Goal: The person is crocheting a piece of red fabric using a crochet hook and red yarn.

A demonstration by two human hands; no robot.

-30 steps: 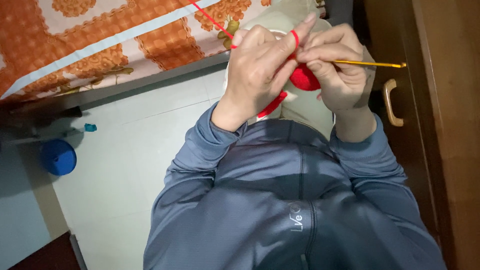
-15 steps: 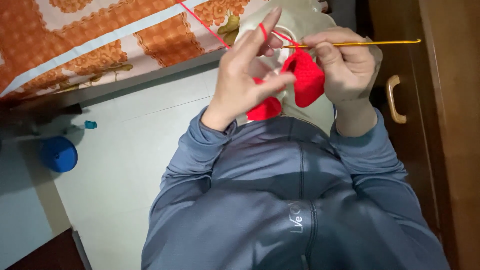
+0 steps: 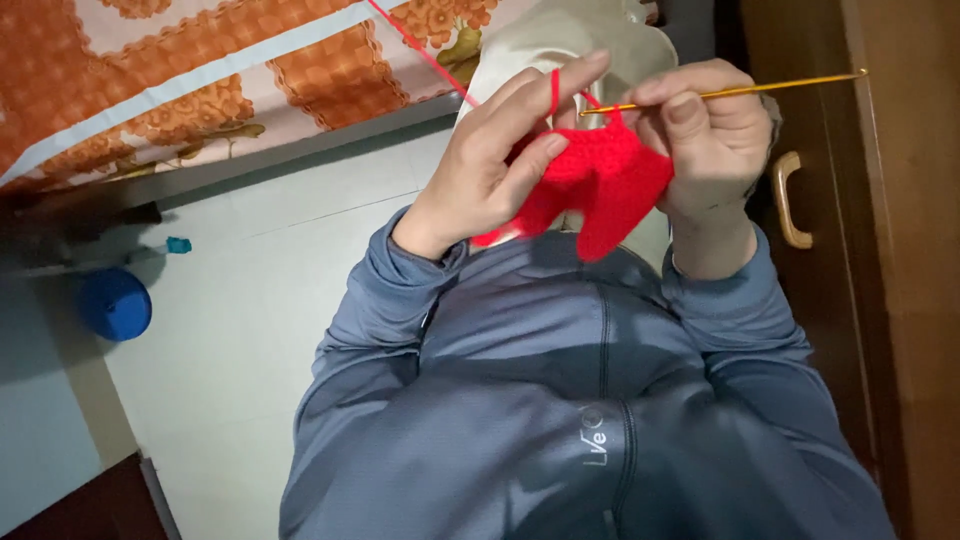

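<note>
Red crochet piece (image 3: 600,185): soft, light, floppy; best pinched at its top edge. Left hand (image 3: 490,170) grip pinches fabric, tensions yarn (image 3: 420,45). Right hand (image 3: 715,140) grip holds gold crochet hook (image 3: 740,92).

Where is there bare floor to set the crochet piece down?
Bare pale floor lies between the orange bedspread, the blue round thing and the grey sleeve. Crowded: left hand, red crochet piece, right hand, wooden cabinet.

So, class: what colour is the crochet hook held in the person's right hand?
Gold-yellow. The crochet hook, pinched in the right hand, shows in the head view against the dark wooden cupboard.
</note>
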